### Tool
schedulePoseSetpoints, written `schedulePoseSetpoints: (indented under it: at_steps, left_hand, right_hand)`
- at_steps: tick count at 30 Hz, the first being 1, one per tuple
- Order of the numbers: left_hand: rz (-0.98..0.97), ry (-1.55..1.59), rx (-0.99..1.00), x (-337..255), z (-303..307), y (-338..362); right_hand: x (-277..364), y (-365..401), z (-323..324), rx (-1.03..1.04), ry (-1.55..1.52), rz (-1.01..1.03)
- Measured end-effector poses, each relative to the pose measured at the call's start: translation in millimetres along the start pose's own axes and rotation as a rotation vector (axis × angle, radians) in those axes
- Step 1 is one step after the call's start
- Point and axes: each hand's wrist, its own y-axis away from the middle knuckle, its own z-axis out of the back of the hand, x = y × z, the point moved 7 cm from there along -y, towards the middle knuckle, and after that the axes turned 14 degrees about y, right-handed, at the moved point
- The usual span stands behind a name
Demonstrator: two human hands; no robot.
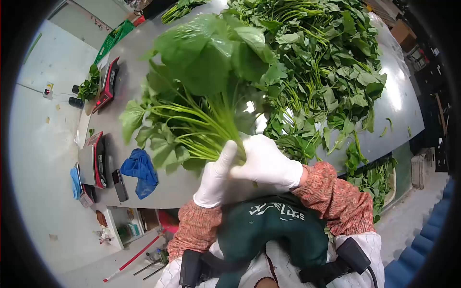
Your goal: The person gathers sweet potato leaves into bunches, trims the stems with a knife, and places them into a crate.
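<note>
A bunch of leafy greens [211,113], with long pale-green stems and broad leaves, is held up in front of me over the table. My left hand [215,175], in a white glove, is closed around the lower stems with the thumb pointing up. My right hand [270,162], also white-gloved, is wrapped round the same stems from the right, touching the left. The stem ends are mostly hidden by my hands. Beyond and to the right, a large heap of similar loose greens [321,62] covers much of the metal table [401,103].
Along the left edge stand red-sided scales [99,161], another scale [109,85] with greens beside it, a dark phone-like object [119,185] and a crumpled blue bag [140,173]. A green crate [114,41] is behind. More greens fill a container [377,185] below the right edge.
</note>
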Motion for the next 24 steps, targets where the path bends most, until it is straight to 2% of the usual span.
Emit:
schedulePoseSetpoints:
  at_steps: [3,4,5,7,9,10,11,13,15,16,17,20,22,23,24]
  left_hand:
    - [0.142,-0.417,0.105,-24,10,6]
    - [0.146,-0.537,0.256,-39,-14,10]
    - [0.038,-0.946,0.437,-53,-19,17]
    - [-0.205,-1.47,0.303,-78,-28,56]
    - [-0.987,-1.811,0.338,-103,-68,91]
    - [-1.134,-1.946,0.227,-103,-74,91]
    - [-1.112,-2.119,0.237,-101,-74,79]
    - [-1.146,-2.039,0.343,-102,-49,53]
    - [-1.115,-1.928,0.35,-108,-35,51]
    - [-1.183,-1.833,0.345,-113,-32,53]
    - [-1.14,-1.829,0.359,-116,-22,54]
    - [-1.096,-1.845,0.329,-130,-5,62]
    - [-0.918,-1.747,0.102,-160,29,67]
    - [-0.818,-1.667,0.008,-176,50,69]
    - [-0.697,-1.529,-0.075,-189,66,73]
  right_hand:
    - [6,-7,10,-0.077,-0.391,0.131]
    - [7,-7,15,-0.031,-0.448,0.092]
    - [9,-8,22,-0.008,-0.569,0.096]
    - [3,-13,26,0.046,-0.437,0.091]
    - [8,-15,16,0.084,-0.194,0.115]
    - [15,-15,9,0.112,-0.072,0.136]
    - [33,-14,-2,0.155,-0.05,0.208]
    - [66,-9,-12,0.181,0.153,0.304]
    - [75,-16,-16,0.21,0.177,0.344]
    - [81,-17,-17,0.233,0.19,0.354]
    - [88,-19,-17,0.263,0.204,0.365]
    - [92,-33,-21,0.421,-0.005,0.367]
    - [69,-53,-13,0.156,-0.631,0.302]
    - [51,-59,-6,0.107,-0.759,0.057]
    - [20,-71,-34,0.051,-0.495,0.045]
